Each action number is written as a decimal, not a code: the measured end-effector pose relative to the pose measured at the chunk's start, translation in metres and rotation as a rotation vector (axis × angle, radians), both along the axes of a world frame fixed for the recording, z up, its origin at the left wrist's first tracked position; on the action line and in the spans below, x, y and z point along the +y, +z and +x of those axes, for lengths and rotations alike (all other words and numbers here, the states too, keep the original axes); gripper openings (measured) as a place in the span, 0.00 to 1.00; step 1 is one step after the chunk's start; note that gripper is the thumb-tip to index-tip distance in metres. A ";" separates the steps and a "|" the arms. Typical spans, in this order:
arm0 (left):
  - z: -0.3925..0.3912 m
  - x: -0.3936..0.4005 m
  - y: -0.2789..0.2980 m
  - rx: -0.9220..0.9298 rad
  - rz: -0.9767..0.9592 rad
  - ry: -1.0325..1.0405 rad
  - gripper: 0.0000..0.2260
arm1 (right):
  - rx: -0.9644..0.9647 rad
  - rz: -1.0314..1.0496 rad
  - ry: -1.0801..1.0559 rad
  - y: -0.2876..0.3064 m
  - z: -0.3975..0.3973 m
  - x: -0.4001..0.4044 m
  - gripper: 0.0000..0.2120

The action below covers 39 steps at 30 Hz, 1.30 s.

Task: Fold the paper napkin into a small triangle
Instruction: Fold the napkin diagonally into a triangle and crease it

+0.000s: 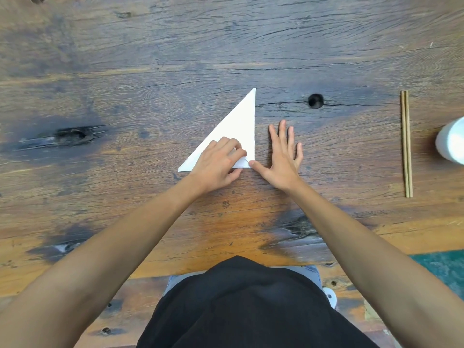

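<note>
A white paper napkin (238, 121) lies flat on the wooden table (150, 71), folded into a large triangle with its right angle at the near right corner. My left hand (218, 164) rests on the napkin's near right part, fingers curled and pressing the paper down. My right hand (283, 156) lies flat on the table just right of the napkin, fingers spread, its thumb tip touching the napkin's near right corner. The left hand hides part of the napkin's lower edge.
A pair of wooden chopsticks (406, 144) lies lengthwise at the right. A white cup (452, 141) stands at the right edge, partly cut off. A dark knot hole (315, 100) sits in the table beyond my right hand. The table's near edge is by my body.
</note>
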State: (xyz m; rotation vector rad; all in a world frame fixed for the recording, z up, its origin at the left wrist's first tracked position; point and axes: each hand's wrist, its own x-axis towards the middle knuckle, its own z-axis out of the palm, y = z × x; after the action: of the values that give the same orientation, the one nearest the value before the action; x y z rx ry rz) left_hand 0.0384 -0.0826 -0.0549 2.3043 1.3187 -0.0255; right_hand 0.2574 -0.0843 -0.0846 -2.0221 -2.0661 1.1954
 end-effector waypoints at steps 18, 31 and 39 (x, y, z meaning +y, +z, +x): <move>-0.049 -0.038 -0.032 0.153 -0.061 -0.088 0.30 | -0.045 -0.013 0.009 -0.002 -0.001 0.001 0.47; -0.099 -0.060 -0.029 0.199 -0.036 -0.044 0.30 | -0.042 -0.024 0.031 -0.001 0.000 0.002 0.47; -0.038 -0.056 -0.007 0.064 -0.134 0.449 0.31 | -0.061 -0.028 0.039 0.002 -0.002 0.003 0.48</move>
State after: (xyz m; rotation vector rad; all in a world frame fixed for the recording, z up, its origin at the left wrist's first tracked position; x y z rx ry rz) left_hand 0.0000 -0.1389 -0.0614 1.8674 1.7810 -0.0374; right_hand 0.2554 -0.0816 -0.0826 -2.0645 -2.1378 1.1899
